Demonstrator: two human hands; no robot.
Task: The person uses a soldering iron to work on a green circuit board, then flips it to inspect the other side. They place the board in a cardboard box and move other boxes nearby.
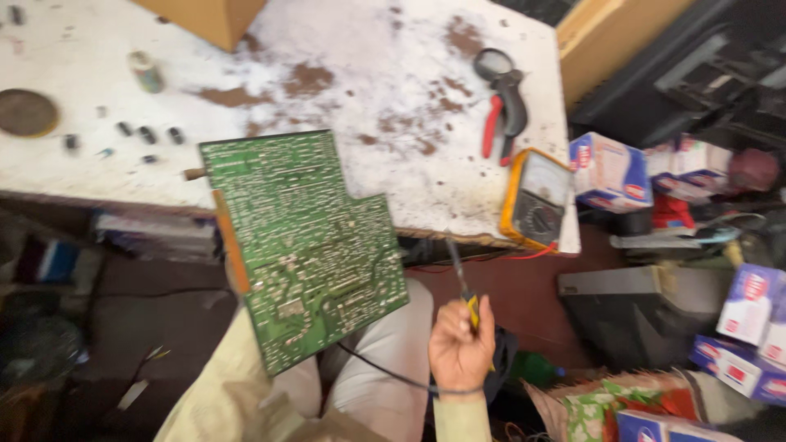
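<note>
**Bench notes: circuit board and soldering tool over a stained worktop**

Surface: a white worktop (368, 65), heavily blotched with brown stains, fills the upper half of the view. At its 3 o'clock edge sits a yellow-cased analogue multimeter (536, 199); just above that, toward 1 o'clock, red-handled pliers (494, 124) lie beside a black-framed magnifying glass (497, 65). Small dark cylindrical parts (147, 133) are scattered at 9 o'clock, near a round brown disc (26, 112). A brown cardboard box (214, 18) stands at 12 o'clock.

Room: cluttered. White-and-blue cartons (607, 172) are stacked off the bench at 3 o'clock, with more at 5 o'clock.

Grip: the right hand (460, 348) is closed in a fist around a slim yellow-and-black-handled soldering tool (461, 278); its tip points up toward the bench edge, and a black cord trails from below the fist. The large green printed circuit board (303, 241) sits tilted at centre, solder side up, its top overlapping the bench front. The left hand is hidden behind the board; only a pale sleeve (221, 393) shows, so its grip cannot be judged.
</note>
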